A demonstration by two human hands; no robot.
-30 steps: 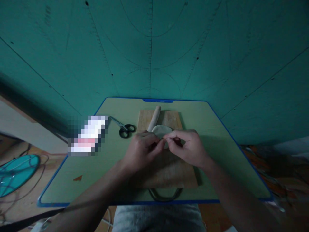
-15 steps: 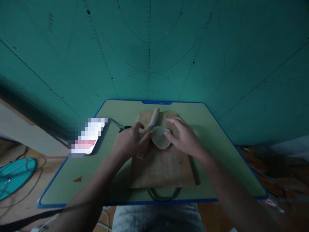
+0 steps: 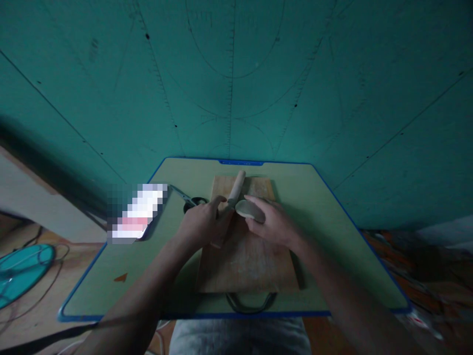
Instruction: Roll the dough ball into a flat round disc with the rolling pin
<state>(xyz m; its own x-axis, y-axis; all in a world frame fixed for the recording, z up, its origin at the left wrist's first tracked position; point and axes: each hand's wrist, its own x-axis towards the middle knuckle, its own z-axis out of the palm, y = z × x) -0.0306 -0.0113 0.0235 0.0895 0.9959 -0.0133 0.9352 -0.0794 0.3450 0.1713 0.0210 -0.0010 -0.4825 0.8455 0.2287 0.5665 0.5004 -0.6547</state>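
A thin, pale round piece that looks like rolled dough (image 3: pixel 248 209) is held tilted above the cutting board. My right hand (image 3: pixel 271 222) pinches its right side, with the thumb below and the fingers above. Just left of it is my left hand (image 3: pixel 203 219), index finger bent and apart from the thumb. The left thumb tip lies close to the piece's left edge; I cannot tell whether it touches. Behind and partly under the left hand, a pale wooden rod-shaped tool (image 3: pixel 237 186) lies slantwise on the wooden cutting board (image 3: pixel 247 268).
Black-handled scissors (image 3: pixel 186 197) lie left of the board on the blue-edged table (image 3: pixel 332 266). A lit phone or tablet (image 3: pixel 142 209) sits at the table's left edge. A small brown triangular scrap (image 3: pixel 120 277) is near the front left. A green wall (image 3: pixel 258 128) rises behind.
My right hand has tipped the round piece from facing me to a narrower, tilted view and closed further on it. My left thumb has drawn back slightly. The camera view has shifted a little.
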